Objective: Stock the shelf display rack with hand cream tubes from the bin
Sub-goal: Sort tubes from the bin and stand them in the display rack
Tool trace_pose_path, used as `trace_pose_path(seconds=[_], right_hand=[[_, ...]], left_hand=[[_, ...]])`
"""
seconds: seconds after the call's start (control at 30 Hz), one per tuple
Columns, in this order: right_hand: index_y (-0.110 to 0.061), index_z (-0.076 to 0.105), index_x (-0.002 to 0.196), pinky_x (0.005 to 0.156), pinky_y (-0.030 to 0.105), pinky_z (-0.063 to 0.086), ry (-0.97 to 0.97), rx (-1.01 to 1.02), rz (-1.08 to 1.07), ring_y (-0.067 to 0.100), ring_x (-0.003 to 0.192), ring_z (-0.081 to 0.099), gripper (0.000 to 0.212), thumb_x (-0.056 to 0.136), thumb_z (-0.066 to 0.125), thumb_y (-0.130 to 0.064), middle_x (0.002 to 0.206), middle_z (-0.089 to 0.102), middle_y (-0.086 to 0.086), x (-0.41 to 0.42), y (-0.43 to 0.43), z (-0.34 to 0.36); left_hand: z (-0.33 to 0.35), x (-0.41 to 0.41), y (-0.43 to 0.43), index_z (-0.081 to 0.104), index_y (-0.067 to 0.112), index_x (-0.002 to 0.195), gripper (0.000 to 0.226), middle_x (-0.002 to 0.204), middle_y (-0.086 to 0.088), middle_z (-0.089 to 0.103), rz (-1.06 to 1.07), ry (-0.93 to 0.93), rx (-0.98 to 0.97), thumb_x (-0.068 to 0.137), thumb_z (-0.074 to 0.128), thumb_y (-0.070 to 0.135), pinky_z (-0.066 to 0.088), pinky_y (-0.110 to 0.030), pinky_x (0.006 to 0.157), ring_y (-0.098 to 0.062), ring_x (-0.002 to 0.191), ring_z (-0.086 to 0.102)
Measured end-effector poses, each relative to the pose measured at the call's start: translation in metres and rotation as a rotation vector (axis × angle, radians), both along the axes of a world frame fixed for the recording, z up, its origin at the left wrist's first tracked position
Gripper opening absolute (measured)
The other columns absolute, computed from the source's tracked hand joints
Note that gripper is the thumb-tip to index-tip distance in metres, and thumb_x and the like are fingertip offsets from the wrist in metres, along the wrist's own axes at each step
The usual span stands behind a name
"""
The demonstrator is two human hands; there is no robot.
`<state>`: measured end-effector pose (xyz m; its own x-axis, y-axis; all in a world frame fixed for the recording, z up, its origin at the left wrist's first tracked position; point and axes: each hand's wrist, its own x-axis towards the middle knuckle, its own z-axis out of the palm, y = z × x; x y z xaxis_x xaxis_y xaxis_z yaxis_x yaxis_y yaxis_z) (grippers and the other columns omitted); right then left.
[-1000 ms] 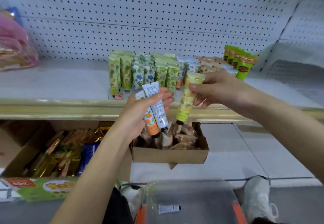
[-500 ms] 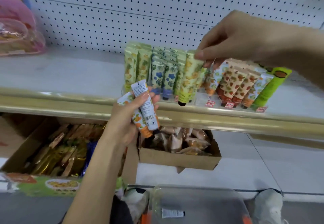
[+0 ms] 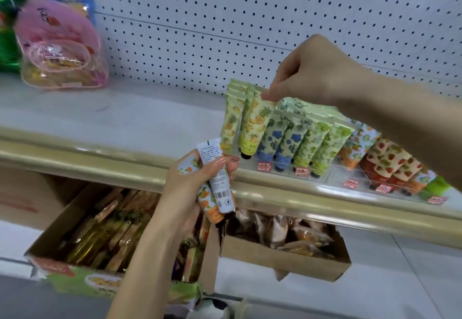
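Note:
My right hand [image 3: 312, 74] pinches the top edge of a yellow pineapple-print hand cream tube [image 3: 253, 129], cap down, at the front of the left rows of the clear display rack [image 3: 332, 176] on the shelf. The rack holds rows of tubes: yellow, blue-flower, green, orange and strawberry prints. My left hand [image 3: 192, 181] grips two tubes below the shelf edge: a white one [image 3: 218, 181] with a barcode and an orange-print one [image 3: 208, 203] behind it. The bin is not in view.
A gold-trimmed shelf edge [image 3: 112, 163] runs across the view, with a white pegboard [image 3: 225, 19] behind. Pink packaged goods [image 3: 57, 51] sit on the shelf at the left. Below stand two cardboard boxes of wrapped snacks [image 3: 100, 233] [image 3: 282, 258].
My right hand has carried the yellow tube up from near the boxes and left to the rack's yellow rows. The camera has moved closer and leftward. My left hand keeps its two tubes.

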<state>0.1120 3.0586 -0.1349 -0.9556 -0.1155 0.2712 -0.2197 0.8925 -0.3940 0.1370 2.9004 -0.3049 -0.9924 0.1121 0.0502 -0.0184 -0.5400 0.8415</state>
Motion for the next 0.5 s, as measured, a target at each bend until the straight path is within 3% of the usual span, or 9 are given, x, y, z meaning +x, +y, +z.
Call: trace_pose_path(seconds=[0.2,0.5], right_hand=[[-0.02,0.066,0.059,0.06,0.027,0.043,0.06,0.106,-0.018,0.013,0.058,0.053,0.019,0.073,0.078,-0.025,0.058,0.06,-0.003,-0.009,-0.004,-0.009],[-0.021,0.065,0.059,0.058,0.026,0.037,0.042,0.076,-0.058,0.009,0.053,0.047,0.021,0.075,0.077,-0.028,0.054,0.056,-0.006,-0.018,-0.007,-0.015]], left_hand=[[0.001,-0.002,-0.002,0.07,0.01,0.087,0.019,0.079,-0.01,0.074,-0.025,-0.03,0.018,0.068,0.066,0.011,0.058,-0.026,0.065,-0.019,0.074,0.072],[0.003,-0.001,-0.001,0.074,0.014,0.081,0.016,0.083,-0.015,0.074,-0.015,-0.057,0.022,0.066,0.068,0.013,0.058,-0.027,0.062,-0.021,0.073,0.072]])
